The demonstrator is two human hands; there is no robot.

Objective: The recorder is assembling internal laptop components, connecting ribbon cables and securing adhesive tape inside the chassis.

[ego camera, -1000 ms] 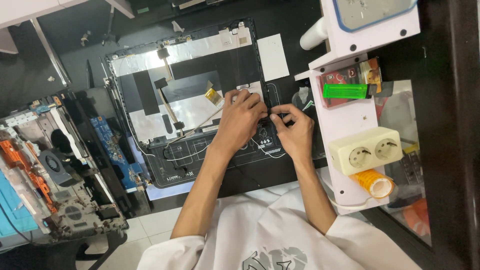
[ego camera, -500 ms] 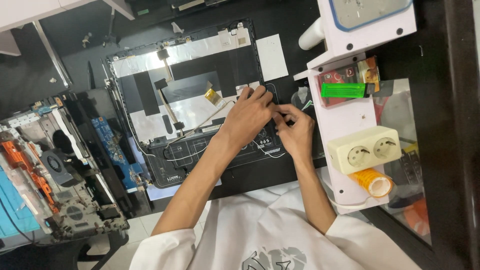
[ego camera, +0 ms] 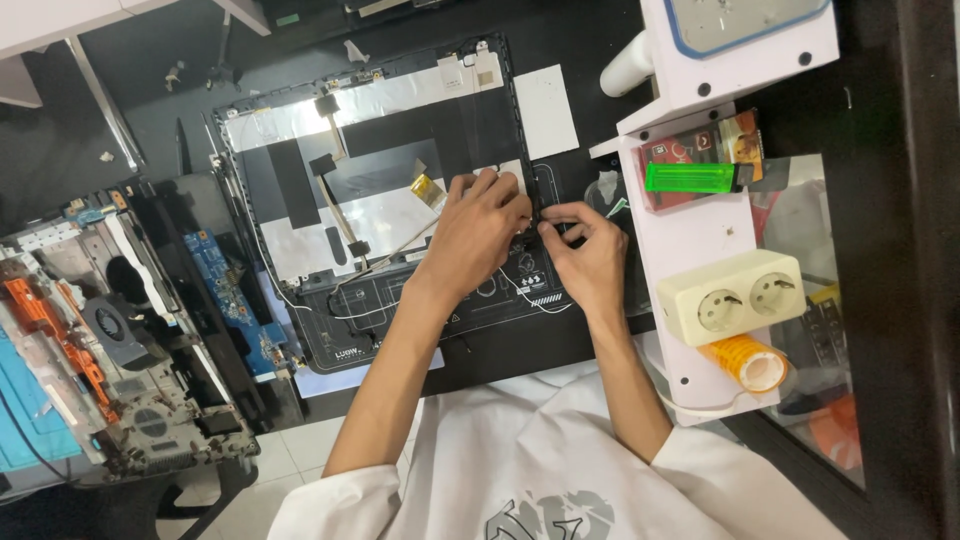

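Bench: dark worktop [ego camera: 600, 40], we see an opened laptop lid panel [ego camera: 380, 190] on it.
Left hand [ego camera: 475, 235]: fingers curled together on the panel's right edge.
Right hand [ego camera: 590, 255]: fingertips pinched on a thin black strip [ego camera: 534, 190].
Beside us: white socket block [ego camera: 735, 297], green lighter [ego camera: 690, 177].

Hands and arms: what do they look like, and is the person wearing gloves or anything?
No gloves. The left hand and right hand are both bare, with no rings, watch or bracelet showing. The forearms are bare too. Short, loose white sleeves cover only the upper arms, part of a white T-shirt with a grey print on the front.
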